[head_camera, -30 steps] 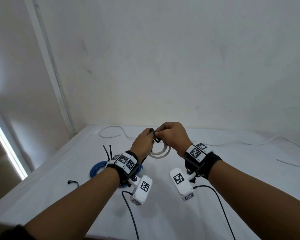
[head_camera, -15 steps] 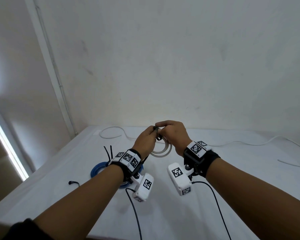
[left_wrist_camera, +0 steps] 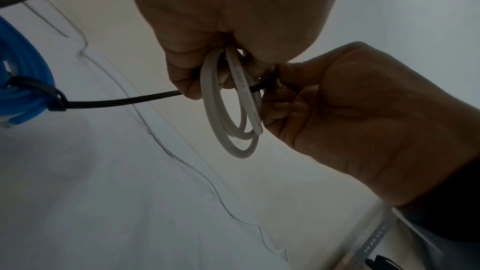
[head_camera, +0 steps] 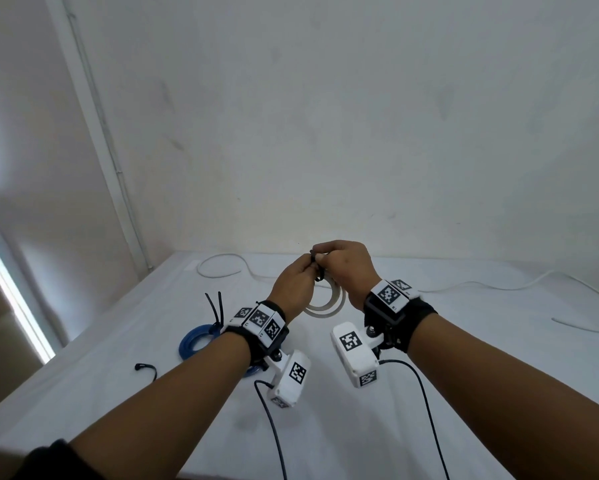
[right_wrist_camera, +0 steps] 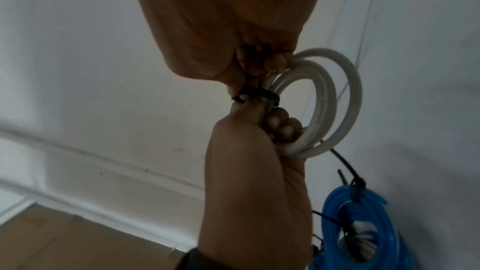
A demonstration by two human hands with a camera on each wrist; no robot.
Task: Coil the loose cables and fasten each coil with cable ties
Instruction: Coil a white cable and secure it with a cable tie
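Holding a small coil of white round cable [head_camera: 327,304] above the white table [head_camera: 499,358], the left hand [head_camera: 293,287] and right hand [head_camera: 348,268] both pinch a black plastic cable tie [right_wrist_camera: 259,94] looped around it; a tied blue cable coil [head_camera: 196,341] lies near left.

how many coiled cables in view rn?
2. The white coil is held above the table between the left hand and right hand. The blue coil lies on the table, partly hidden by the left wrist.
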